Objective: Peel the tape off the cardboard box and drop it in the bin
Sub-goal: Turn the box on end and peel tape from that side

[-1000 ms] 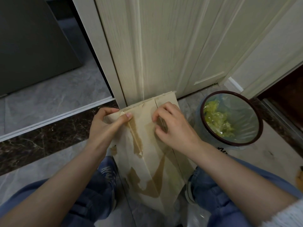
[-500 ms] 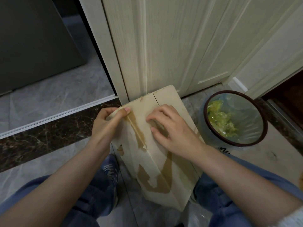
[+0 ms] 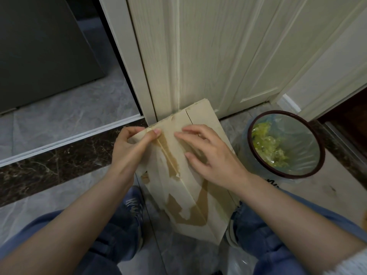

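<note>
Crouching on the floor [image 3: 59,120], I keep the flattened cardboard box [image 3: 200,221] between my knees, its far end leaning at the foot of the pale wooden door [image 3: 208,56].

To the left of my hands there is a dark marble strip [image 3: 49,161] in the floor, and beyond it a dark cabinet [image 3: 39,52].

My left hand [image 3: 131,149] grips the upper left corner of the box: the fingers are curled around the edge and the thumb presses on the front face, just beside the top of a brown strip of tape [image 3: 168,157] that runs down the middle of the box. The lower end of this strip is lifted a little and looks torn.

My right hand [image 3: 210,155] lies on the box just to the right of the tape, the fingers spread and slightly bent, the tips touching the cardboard. It holds nothing. Below this hand, more brown patches and torn pale paper show on the box.

To the right of my right hand, near the box, stands the round bin [image 3: 317,169] with a plastic liner and yellow-green scraps [image 3: 268,143] inside.
</note>
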`<move>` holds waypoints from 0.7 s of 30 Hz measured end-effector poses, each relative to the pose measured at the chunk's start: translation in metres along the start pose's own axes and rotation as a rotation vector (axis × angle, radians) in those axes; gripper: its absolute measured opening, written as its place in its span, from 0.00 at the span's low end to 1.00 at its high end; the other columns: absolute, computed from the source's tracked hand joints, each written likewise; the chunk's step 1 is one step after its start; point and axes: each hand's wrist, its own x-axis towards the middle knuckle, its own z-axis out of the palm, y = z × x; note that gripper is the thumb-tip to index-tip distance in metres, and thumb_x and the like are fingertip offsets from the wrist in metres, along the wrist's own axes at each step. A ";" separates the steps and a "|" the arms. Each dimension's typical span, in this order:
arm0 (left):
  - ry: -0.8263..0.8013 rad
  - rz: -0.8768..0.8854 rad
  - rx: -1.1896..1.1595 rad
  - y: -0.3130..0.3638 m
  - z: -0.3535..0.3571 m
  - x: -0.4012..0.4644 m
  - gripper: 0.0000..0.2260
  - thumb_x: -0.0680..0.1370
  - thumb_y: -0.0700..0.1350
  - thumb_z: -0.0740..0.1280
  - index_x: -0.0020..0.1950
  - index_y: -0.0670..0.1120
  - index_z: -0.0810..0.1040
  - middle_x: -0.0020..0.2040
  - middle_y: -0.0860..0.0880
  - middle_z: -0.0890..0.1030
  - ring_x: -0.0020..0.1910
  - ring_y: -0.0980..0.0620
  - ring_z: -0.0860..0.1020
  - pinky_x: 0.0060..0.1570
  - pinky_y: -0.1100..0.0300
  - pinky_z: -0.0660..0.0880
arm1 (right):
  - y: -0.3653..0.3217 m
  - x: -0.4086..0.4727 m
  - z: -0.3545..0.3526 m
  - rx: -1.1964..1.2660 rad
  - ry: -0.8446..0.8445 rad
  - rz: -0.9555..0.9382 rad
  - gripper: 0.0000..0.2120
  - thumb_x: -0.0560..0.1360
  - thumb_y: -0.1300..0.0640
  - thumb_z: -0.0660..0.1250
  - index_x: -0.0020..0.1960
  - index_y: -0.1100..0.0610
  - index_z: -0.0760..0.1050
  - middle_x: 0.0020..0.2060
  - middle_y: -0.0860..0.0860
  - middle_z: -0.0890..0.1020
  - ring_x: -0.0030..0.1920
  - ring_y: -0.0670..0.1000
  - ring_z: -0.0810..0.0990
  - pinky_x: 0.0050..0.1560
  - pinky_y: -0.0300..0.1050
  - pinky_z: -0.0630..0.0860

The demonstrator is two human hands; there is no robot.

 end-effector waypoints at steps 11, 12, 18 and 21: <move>0.010 -0.031 -0.023 0.002 0.000 0.000 0.13 0.71 0.54 0.77 0.52 0.53 0.80 0.54 0.55 0.79 0.51 0.59 0.75 0.45 0.56 0.71 | 0.009 0.003 -0.001 -0.090 0.071 -0.124 0.16 0.76 0.63 0.69 0.62 0.55 0.82 0.58 0.54 0.81 0.61 0.54 0.77 0.59 0.53 0.75; 0.010 -0.032 -0.021 0.002 0.000 -0.001 0.14 0.71 0.54 0.77 0.52 0.52 0.80 0.54 0.55 0.80 0.51 0.58 0.75 0.45 0.56 0.71 | 0.009 0.004 -0.002 -0.107 0.078 -0.136 0.14 0.76 0.63 0.69 0.60 0.56 0.83 0.57 0.54 0.81 0.59 0.54 0.78 0.57 0.52 0.75; 0.012 0.013 0.003 0.002 0.000 -0.002 0.16 0.71 0.53 0.78 0.55 0.50 0.81 0.55 0.53 0.81 0.51 0.57 0.77 0.44 0.60 0.71 | 0.005 0.005 -0.005 -0.094 0.225 -0.144 0.07 0.74 0.67 0.69 0.49 0.62 0.85 0.48 0.53 0.84 0.50 0.53 0.80 0.51 0.52 0.77; 0.001 0.030 0.004 0.003 0.000 -0.003 0.18 0.71 0.54 0.78 0.57 0.50 0.81 0.55 0.54 0.80 0.52 0.58 0.76 0.44 0.60 0.71 | 0.003 0.004 -0.005 -0.129 0.147 -0.159 0.16 0.75 0.66 0.68 0.62 0.60 0.81 0.58 0.54 0.81 0.57 0.54 0.79 0.57 0.51 0.75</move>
